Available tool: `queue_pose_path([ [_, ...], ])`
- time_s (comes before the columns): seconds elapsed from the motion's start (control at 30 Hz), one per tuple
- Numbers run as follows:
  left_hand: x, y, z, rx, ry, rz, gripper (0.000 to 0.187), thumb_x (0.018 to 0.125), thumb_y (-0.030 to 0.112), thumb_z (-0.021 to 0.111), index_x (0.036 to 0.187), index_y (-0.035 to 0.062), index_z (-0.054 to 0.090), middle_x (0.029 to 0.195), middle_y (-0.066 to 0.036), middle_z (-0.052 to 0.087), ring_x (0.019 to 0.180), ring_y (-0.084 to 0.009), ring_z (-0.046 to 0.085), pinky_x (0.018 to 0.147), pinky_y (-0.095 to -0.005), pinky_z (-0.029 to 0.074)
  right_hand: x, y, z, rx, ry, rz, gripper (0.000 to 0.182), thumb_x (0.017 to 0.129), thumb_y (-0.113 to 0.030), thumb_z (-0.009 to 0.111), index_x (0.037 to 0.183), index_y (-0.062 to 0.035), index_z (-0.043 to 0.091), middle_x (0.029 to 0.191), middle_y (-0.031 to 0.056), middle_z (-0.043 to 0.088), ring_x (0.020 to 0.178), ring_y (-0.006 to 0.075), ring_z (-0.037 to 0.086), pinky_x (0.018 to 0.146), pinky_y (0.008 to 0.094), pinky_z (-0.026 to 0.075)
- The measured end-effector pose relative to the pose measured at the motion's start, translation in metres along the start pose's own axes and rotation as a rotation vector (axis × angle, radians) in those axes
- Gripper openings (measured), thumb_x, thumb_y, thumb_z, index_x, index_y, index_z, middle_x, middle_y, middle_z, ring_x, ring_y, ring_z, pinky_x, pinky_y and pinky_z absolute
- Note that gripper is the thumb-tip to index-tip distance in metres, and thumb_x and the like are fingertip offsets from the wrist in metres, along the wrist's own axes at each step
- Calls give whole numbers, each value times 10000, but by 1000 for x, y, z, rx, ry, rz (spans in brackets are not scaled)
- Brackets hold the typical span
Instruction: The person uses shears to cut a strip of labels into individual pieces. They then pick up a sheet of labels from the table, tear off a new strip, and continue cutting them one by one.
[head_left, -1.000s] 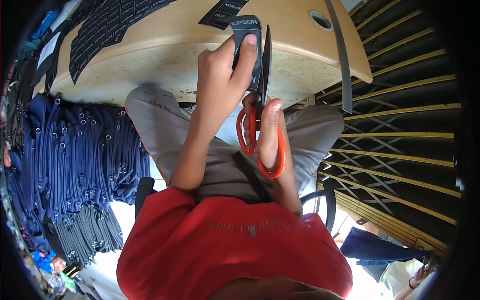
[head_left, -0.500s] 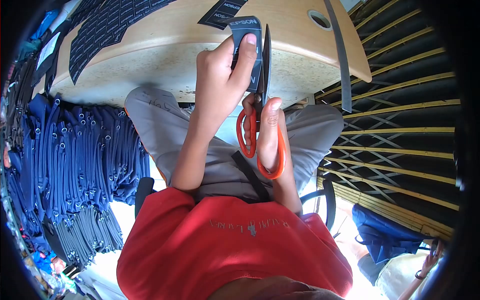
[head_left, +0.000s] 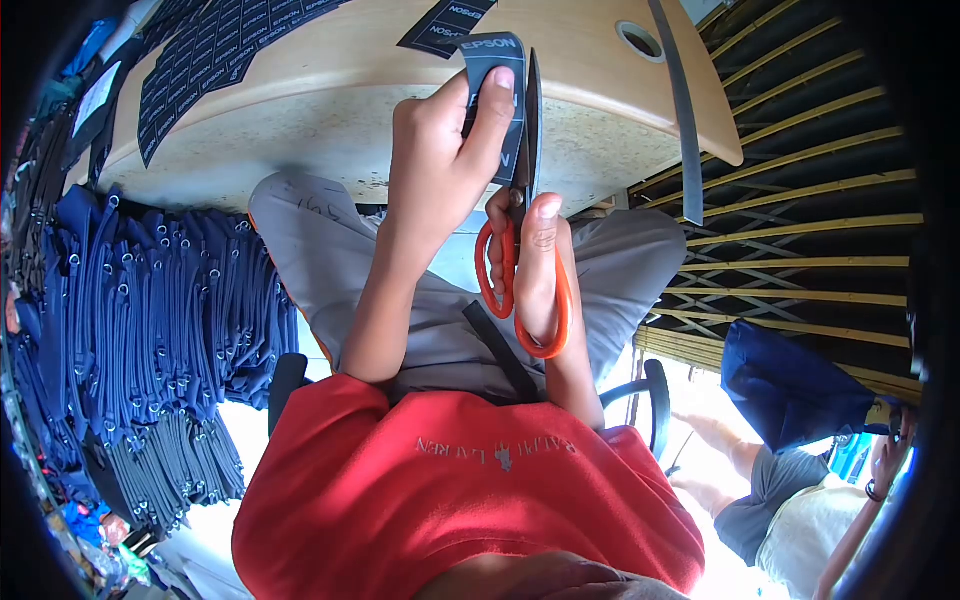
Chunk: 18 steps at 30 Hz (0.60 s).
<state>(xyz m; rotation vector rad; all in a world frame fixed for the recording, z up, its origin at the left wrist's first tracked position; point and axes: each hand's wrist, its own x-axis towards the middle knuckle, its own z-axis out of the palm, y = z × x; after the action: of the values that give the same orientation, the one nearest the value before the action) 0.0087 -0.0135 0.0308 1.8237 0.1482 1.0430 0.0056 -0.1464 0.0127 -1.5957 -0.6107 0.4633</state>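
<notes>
Pinched between the thumb and fingers of my left hand (head_left: 445, 150) is a short dark strip of EPSON labels (head_left: 490, 52), its top end curling over. My right hand (head_left: 538, 255) grips a pair of scissors (head_left: 545, 348) by the orange handles, with the thumb through one loop and fingers through the other. The dark blades point up, away from my body, nearly closed along the strip's right edge. Both hands are above my lap, in front of the table edge.
On the wooden table (head_left: 560, 75) lie a large label sheet (head_left: 215, 60), a smaller label piece (head_left: 447, 25) and a long grey strip (head_left: 680, 110) hanging over the edge. Navy straps with metal rings (head_left: 160, 300) are piled left. A folding gate (head_left: 800, 220) stands right; a person (head_left: 800, 530) holds a navy bag (head_left: 790, 390).
My hands, the scissors and the label strip stay almost still. At lower right, the other person has moved more into view, and the navy bag has been lifted and shifted right.
</notes>
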Motion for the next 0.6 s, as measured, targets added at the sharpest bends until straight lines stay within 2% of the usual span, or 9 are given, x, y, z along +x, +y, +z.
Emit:
queue_pose_path([
  [0.33,3,1,-2,-14,6,-23,321,964,195,539,714,-6,549,459,-19,450,398,-72,396,395,-269,315,4,0,4,32,-5,0,648,1010,-503,173,696,-11,454,493,37,397,454,157,408,452,323,336],
  [0.4,3,-1,-2,-17,7,-21,325,964,197,540,712,-7,545,462,-18,451,402,-71,398,398,-267,316,4,1,5,50,-20,9,699,928,-681,139,747,-65,417,508,-8,378,405,64,345,372,219,270],
  [0.43,3,-1,-2,-18,6,-22,325,964,197,540,712,-7,545,462,-18,451,402,-71,398,398,-267,316,4,1,5,49,-20,9,699,928,-681,139,747,-65,417,508,-8,378,405,64,345,372,219,270],
  [0.53,7,-3,-4,-16,4,-15,326,964,200,540,712,-6,545,465,-18,452,405,-72,403,401,-267,319,8,-1,7,38,-24,7,692,939,-662,132,741,-65,418,497,-11,375,401,63,344,370,218,272],
  [0.6,7,-2,-4,-18,11,-13,328,966,202,539,711,-5,545,466,-18,452,405,-73,410,403,-268,323,7,-1,5,32,1,-4,652,1012,-498,168,692,-11,460,482,33,390,445,146,399,446,315,332],
])
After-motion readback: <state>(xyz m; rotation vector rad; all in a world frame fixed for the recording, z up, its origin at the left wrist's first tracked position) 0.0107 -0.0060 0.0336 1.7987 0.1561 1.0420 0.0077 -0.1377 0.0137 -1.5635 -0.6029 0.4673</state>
